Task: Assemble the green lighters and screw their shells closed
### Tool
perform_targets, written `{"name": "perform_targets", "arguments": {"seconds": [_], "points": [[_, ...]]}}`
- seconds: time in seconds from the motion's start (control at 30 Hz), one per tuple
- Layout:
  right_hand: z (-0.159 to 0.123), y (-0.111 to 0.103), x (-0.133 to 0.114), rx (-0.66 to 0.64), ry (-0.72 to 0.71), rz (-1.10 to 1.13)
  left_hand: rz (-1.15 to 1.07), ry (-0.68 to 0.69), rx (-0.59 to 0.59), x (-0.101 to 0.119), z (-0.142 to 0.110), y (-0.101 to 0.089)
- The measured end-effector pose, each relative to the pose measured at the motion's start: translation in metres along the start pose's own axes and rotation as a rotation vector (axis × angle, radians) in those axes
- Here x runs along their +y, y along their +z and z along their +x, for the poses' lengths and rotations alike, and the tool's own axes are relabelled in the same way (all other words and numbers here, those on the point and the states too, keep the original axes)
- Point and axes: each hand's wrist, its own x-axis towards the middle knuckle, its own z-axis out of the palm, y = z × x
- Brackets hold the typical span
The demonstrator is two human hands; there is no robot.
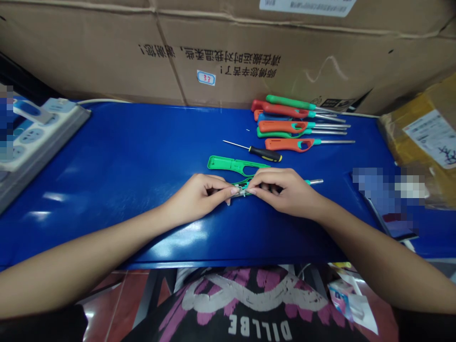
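Note:
My left hand [201, 194] and my right hand [290, 192] meet over the blue table, both closed in a pinch. Between their fingertips is an opened green stick lighter [243, 192], with small whitish and metal parts showing. Its silver nozzle [316, 182] sticks out beyond the right hand. Fingers cover most of its body. Just behind the hands lies a loose green lighter casing half [221, 163], its hollow side up. A black and yellow screwdriver [266, 154] rests a little farther back, shaft pointing left.
Several orange, red and green stick lighters [285, 126] lie piled at the back right. A large cardboard box [117, 71] walls off the rear. At left is a power strip [46, 128]; at right, a taped box [420, 137] and a partly blurred phone-like object [388, 209].

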Motion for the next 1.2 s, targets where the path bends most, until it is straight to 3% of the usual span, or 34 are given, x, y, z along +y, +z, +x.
{"name": "perform_targets", "arguments": {"seconds": [0.2,0.5,1.2], "points": [[0.001,0.001,0.0,0.019,0.01,-0.003,-0.03,0.005,0.018,0.002,0.001,0.001],[0.001,-0.002,0.0,0.09,0.053,0.025,-0.066,-0.112,0.087,-0.002,0.0,0.001],[0.002,0.008,0.003,0.177,0.061,0.044,-0.158,-0.11,0.114,-0.003,0.0,0.004]]}}
